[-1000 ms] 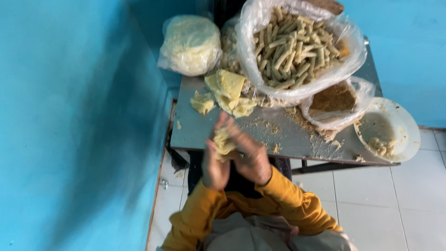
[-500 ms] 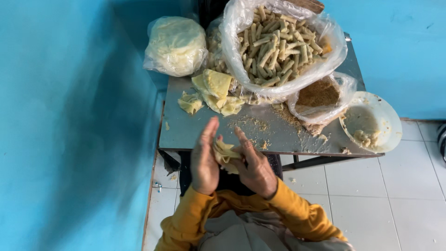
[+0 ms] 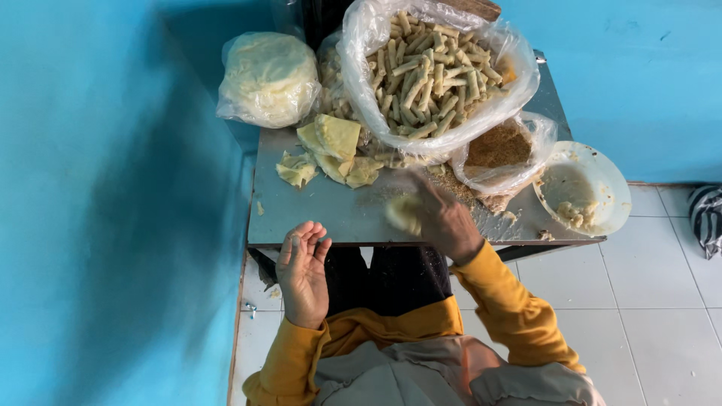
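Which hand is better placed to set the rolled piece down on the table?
Probably the right hand: it holds the blurred rolled piece over the metal table. The left hand is open at the near edge.

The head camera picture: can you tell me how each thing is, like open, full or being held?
Big bag of rolls: open, heaped full.
Crumb bag: open.
White bag: closed, bulging.
Bowl: nearly empty, smeared.
Yellow wrappers: piled loosely.
Left hand: open, empty.
Right hand: holding a blurred pale piece.
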The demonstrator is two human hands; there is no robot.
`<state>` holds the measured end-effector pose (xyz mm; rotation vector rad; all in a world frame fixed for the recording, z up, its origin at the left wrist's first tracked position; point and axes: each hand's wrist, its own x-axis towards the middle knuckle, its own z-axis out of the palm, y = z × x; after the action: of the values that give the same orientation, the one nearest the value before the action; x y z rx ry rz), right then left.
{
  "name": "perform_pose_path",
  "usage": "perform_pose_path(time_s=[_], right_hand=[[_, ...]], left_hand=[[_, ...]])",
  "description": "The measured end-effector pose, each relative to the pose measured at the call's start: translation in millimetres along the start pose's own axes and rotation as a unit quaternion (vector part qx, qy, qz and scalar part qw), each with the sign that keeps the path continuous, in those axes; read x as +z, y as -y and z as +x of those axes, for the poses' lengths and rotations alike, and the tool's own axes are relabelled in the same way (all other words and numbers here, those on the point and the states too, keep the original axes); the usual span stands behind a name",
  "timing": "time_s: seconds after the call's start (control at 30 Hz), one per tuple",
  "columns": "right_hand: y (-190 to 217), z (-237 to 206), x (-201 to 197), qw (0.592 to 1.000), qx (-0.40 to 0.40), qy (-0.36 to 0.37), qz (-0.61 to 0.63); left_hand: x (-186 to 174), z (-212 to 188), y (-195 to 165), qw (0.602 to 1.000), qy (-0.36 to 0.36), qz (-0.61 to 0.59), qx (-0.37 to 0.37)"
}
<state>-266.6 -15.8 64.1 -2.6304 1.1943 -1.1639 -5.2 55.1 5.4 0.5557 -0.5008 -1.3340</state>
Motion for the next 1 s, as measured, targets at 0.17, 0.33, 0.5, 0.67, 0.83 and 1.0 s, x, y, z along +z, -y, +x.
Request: perform_pose_path(time_s=[0.17,0.33,0.5,0.67,0.83,1.0], right_hand=[[4,-11,-35,0.979,0.092,-0.117,-0.137],[4,-35,-29,0.971,-0.042,-0.146,-0.184],[10,-51,-28,0.971,0.098,-0.175,-0.128],[4,-54,-29,0.989,0.01,-0.073,-0.129],[20,-66,-34,0.966,0.077,-0.228,-0.093],[15,-58,-30,0.985,0.14,-0.052,-0.081]], left_hand=[[-14,-1,-13,0.998,-0.059,0.025,0.016],[-20,2,0,0.997,-0.071,0.0,-0.004],[-7,2,13,0.999,-0.051,0.008,-0.018],[18,7,13,0.952,0.078,0.292,0.056],[55,29,35,0.705,0.169,0.63,0.279],[73,56,64,0.6,0.224,0.72,0.266]])
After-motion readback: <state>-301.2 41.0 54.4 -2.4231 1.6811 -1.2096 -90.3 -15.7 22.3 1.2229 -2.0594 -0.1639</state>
